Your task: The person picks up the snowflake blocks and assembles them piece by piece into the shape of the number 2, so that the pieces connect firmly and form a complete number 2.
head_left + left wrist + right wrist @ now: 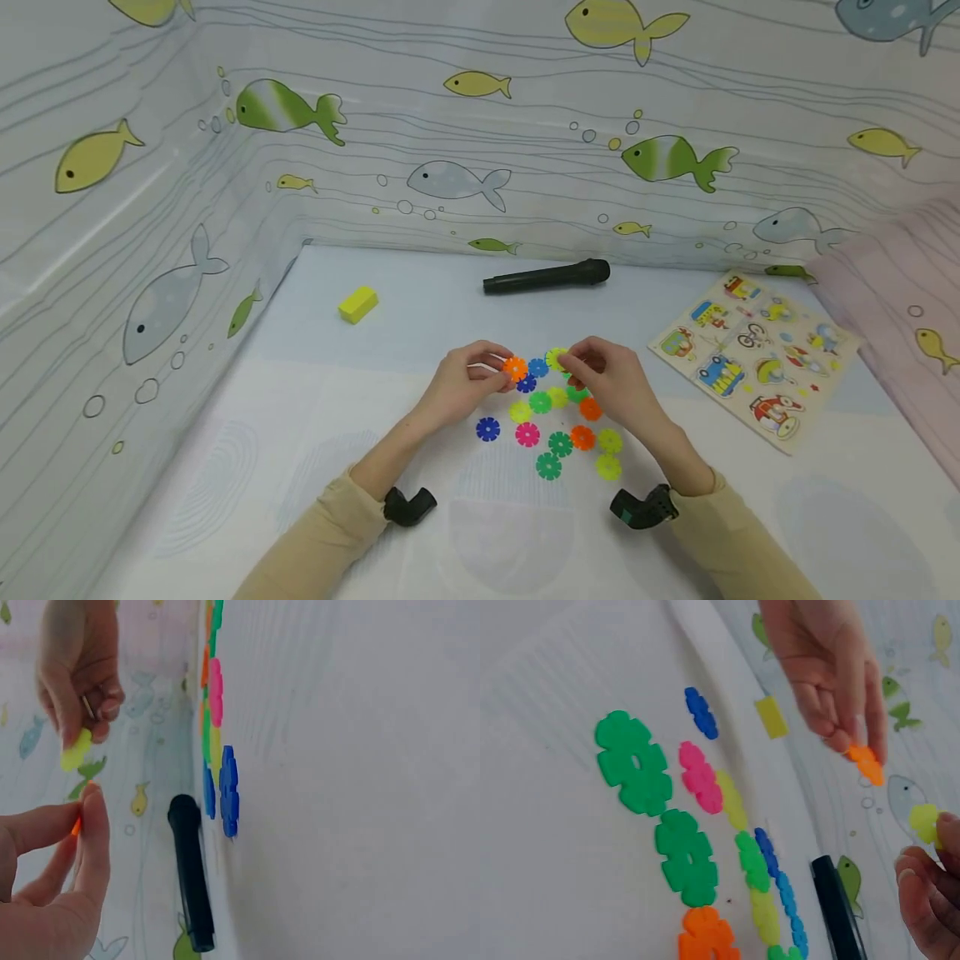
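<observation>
Discs (527, 434) like these look like thin, light plastic, stiff and maybe a bit slick. I'd pinch them by the notched rim and not bend them hard, they could snap. Left hand (459, 383) has an orange disc (515, 369) pinched between thumb and fingers, right hand (617, 379) pinches a yellow disc (556, 359), both up off the table (420, 283) with a gap between them. They're round, so no real long axis. Orange one shows its face in the head view and nearly its edge from the left wrist; yellow one's tilted there. The others lie flat, black microphone (547, 277) farther back.
</observation>
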A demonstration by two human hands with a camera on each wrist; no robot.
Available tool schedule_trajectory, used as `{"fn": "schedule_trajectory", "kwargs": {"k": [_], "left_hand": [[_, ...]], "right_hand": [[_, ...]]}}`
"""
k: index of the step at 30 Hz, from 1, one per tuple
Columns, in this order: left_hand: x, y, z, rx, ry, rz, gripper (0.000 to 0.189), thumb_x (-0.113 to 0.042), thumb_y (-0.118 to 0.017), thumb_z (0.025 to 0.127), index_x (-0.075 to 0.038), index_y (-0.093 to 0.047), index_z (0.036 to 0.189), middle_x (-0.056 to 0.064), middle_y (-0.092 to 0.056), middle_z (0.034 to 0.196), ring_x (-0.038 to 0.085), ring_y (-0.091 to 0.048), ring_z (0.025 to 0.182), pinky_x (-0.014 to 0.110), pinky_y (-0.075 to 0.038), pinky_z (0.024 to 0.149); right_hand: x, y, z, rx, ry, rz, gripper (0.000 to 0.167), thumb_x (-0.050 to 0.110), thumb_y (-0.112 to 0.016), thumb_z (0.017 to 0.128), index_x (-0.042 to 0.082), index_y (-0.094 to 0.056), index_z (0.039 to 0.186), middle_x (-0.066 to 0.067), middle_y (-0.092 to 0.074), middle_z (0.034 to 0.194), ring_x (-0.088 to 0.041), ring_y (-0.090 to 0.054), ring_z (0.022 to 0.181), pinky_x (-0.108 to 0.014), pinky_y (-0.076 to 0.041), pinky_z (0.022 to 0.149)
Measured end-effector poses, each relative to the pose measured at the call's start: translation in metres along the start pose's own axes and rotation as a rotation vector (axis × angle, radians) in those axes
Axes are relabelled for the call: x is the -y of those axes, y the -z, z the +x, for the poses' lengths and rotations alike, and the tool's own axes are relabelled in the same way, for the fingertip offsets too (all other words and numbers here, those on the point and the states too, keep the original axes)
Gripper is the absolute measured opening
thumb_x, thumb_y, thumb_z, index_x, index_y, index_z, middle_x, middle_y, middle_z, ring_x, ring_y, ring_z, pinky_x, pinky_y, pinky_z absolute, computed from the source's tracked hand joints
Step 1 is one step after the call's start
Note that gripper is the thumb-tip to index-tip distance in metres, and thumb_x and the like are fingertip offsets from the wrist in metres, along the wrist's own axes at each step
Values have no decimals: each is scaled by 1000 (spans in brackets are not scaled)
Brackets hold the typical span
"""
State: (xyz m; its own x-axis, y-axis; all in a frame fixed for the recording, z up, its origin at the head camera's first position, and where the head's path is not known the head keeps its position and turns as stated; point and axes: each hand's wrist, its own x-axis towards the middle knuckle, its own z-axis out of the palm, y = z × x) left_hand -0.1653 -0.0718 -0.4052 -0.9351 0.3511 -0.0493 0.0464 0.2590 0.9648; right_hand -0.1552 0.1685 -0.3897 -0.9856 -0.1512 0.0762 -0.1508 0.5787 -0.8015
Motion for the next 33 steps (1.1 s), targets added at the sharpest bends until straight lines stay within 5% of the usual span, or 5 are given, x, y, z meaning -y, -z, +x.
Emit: {"fn": "schedule_trajectory", "kwargs": {"k": [8,33], "left_hand": [[-5,1,-2,4,-47,-77,34,-11,-67,96,-5,-62,128,16,-67,114,24,-75,94,32,-57,92],[-4,-1,-2,4,-37,-123,35,-15,-66,97,-4,-62,130,17,-63,116,23,-75,94,31,-56,93]], "right_hand": [[-2,-11,-2,8,93,52,14,20,-66,98,8,-67,103,-4,-71,84,-25,-69,75,-22,-58,69],[-4,-13,-3,8,248,-57,10,12,-74,91,9,-73,100,0,-73,88,-10,-67,73,-26,-58,69]]}}
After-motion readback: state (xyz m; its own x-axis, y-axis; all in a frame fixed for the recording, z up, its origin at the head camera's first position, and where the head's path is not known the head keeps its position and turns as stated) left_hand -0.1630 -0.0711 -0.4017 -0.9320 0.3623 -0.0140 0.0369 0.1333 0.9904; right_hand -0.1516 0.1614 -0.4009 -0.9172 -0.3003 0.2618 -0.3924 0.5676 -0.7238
